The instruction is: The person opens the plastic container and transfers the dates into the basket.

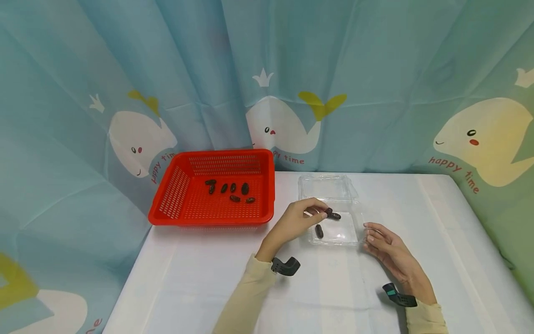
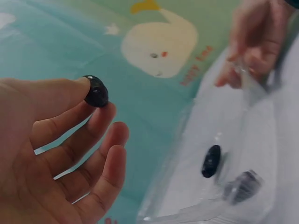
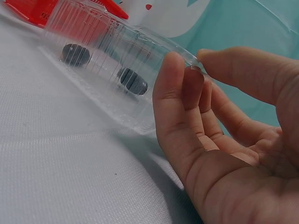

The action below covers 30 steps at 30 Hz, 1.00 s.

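My left hand (image 1: 298, 218) pinches a dark brown date (image 2: 96, 92) between thumb and fingertips. It hovers over a clear plastic clamshell box (image 1: 348, 234), whose lid (image 1: 323, 187) lies folded back. Inside the box are two dates, one (image 1: 335, 216) close under the left fingertips and another (image 1: 319, 231) towards the near left corner. Through the box wall the right wrist view also shows a date (image 3: 133, 81). My right hand (image 1: 390, 250) pinches the box's right rim between thumb and fingers, as the right wrist view shows (image 3: 224, 107).
A red plastic basket (image 1: 225, 221) with slotted walls stands left of the box and has several dates (image 1: 244, 188) on its floor. White cloth (image 1: 200, 278) covers the table. A blue whale-print curtain (image 1: 200, 55) hangs behind.
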{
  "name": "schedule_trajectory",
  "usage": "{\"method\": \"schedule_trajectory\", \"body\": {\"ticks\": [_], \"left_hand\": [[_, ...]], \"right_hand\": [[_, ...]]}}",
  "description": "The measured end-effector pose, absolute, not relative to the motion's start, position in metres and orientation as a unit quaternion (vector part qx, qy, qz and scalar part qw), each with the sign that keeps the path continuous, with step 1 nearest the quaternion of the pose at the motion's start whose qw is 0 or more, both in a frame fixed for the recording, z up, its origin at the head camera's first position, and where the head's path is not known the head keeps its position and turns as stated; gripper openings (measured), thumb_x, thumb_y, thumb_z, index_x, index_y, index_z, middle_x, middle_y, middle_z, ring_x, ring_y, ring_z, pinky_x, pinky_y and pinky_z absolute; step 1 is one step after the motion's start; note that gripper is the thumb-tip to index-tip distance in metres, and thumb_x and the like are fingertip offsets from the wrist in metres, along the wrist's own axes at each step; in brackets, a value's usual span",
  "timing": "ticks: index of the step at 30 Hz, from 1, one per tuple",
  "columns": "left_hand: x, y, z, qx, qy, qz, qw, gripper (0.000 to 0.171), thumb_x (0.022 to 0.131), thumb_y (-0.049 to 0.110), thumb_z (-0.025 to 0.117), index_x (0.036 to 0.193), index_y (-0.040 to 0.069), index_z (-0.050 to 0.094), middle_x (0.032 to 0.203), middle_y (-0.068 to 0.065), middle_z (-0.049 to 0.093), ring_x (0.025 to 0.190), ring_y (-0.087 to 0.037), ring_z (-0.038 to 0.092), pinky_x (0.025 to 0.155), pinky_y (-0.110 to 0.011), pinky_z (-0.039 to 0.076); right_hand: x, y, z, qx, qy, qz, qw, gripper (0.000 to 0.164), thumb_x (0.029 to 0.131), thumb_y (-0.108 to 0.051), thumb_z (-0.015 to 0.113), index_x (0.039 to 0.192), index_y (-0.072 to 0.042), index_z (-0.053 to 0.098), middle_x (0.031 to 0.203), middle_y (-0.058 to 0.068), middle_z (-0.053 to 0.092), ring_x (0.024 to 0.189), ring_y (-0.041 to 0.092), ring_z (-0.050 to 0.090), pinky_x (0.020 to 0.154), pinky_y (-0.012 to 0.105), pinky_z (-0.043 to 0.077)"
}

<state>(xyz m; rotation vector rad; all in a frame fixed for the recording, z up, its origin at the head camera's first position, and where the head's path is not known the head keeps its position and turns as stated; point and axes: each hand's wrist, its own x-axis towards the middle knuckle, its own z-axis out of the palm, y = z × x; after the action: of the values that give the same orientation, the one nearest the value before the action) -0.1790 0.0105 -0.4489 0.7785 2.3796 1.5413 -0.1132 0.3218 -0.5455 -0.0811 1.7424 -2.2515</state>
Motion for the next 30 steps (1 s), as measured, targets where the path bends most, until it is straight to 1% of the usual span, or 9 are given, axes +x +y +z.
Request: {"method": "schedule_trajectory", "body": {"ticks": [4,6,11,15,18,24,26,30], "left_hand": [[-0.176,0.001,-0.444,0.239,0.801,0.542,0.082,0.022,0.101,0.020,0.069,0.122,0.014,0.073,0.115,-0.002,0.076,0.103,-0.013,0.068,0.091,-0.022,0.055],[-0.175,-0.004,-0.443,0.229,0.803,0.546,0.070,0.022,0.101,0.020,0.069,0.122,0.014,0.072,0.114,-0.003,0.076,0.103,-0.015,0.068,0.090,-0.022,0.056],[-0.176,-0.021,-0.436,0.210,0.810,0.546,0.045,0.023,0.102,0.020,0.067,0.123,0.013,0.072,0.112,-0.005,0.076,0.102,-0.016,0.068,0.088,-0.023,0.056],[-0.179,-0.039,-0.431,0.208,0.825,0.525,0.026,0.022,0.102,0.019,0.067,0.122,0.013,0.072,0.110,-0.004,0.075,0.100,-0.016,0.067,0.087,-0.024,0.055],[-0.183,-0.053,-0.426,0.208,0.839,0.502,0.014,0.021,0.102,0.020,0.068,0.121,0.014,0.073,0.109,-0.002,0.075,0.099,-0.015,0.066,0.087,-0.027,0.055],[-0.192,-0.087,-0.418,0.216,0.853,0.475,0.011,0.020,0.102,0.024,0.068,0.120,0.020,0.076,0.114,0.005,0.073,0.103,-0.016,0.068,0.096,-0.038,0.057],[-0.195,-0.099,-0.417,0.220,0.859,0.462,0.011,0.019,0.103,0.026,0.068,0.119,0.022,0.076,0.112,0.006,0.073,0.104,-0.015,0.068,0.097,-0.039,0.057],[-0.203,-0.121,-0.414,0.219,0.874,0.434,0.018,0.020,0.103,0.028,0.067,0.120,0.023,0.076,0.112,0.006,0.073,0.102,-0.015,0.066,0.094,-0.038,0.056]], "right_hand": [[-0.112,0.322,-0.544,-0.017,0.608,-0.780,0.146,0.038,0.105,0.002,0.053,0.134,-0.022,0.057,0.111,-0.010,0.066,0.100,0.003,0.068,0.092,0.023,0.060],[-0.111,0.323,-0.543,-0.013,0.610,-0.779,0.145,0.037,0.105,0.001,0.054,0.135,-0.021,0.057,0.111,-0.010,0.066,0.100,0.003,0.068,0.092,0.023,0.060],[-0.111,0.324,-0.543,-0.012,0.615,-0.776,0.141,0.037,0.106,0.000,0.054,0.138,-0.018,0.055,0.112,-0.009,0.066,0.101,0.004,0.068,0.093,0.023,0.060],[-0.111,0.325,-0.542,-0.013,0.614,-0.776,0.143,0.037,0.106,0.001,0.053,0.135,-0.021,0.056,0.112,-0.010,0.066,0.101,0.004,0.068,0.093,0.023,0.060],[-0.111,0.324,-0.542,-0.016,0.615,-0.775,0.143,0.037,0.106,0.001,0.053,0.136,-0.021,0.056,0.113,-0.010,0.066,0.101,0.003,0.068,0.094,0.023,0.060],[-0.114,0.323,-0.544,-0.017,0.622,-0.769,0.146,0.037,0.106,-0.001,0.054,0.139,-0.016,0.053,0.113,-0.009,0.066,0.100,0.003,0.067,0.093,0.023,0.060],[-0.114,0.322,-0.545,-0.014,0.620,-0.771,0.147,0.036,0.106,-0.001,0.054,0.139,-0.016,0.054,0.113,-0.009,0.066,0.100,0.003,0.067,0.093,0.023,0.060],[-0.114,0.321,-0.545,-0.010,0.615,-0.775,0.146,0.036,0.105,0.001,0.054,0.137,-0.018,0.055,0.112,-0.009,0.066,0.099,0.003,0.067,0.092,0.024,0.060]]}}
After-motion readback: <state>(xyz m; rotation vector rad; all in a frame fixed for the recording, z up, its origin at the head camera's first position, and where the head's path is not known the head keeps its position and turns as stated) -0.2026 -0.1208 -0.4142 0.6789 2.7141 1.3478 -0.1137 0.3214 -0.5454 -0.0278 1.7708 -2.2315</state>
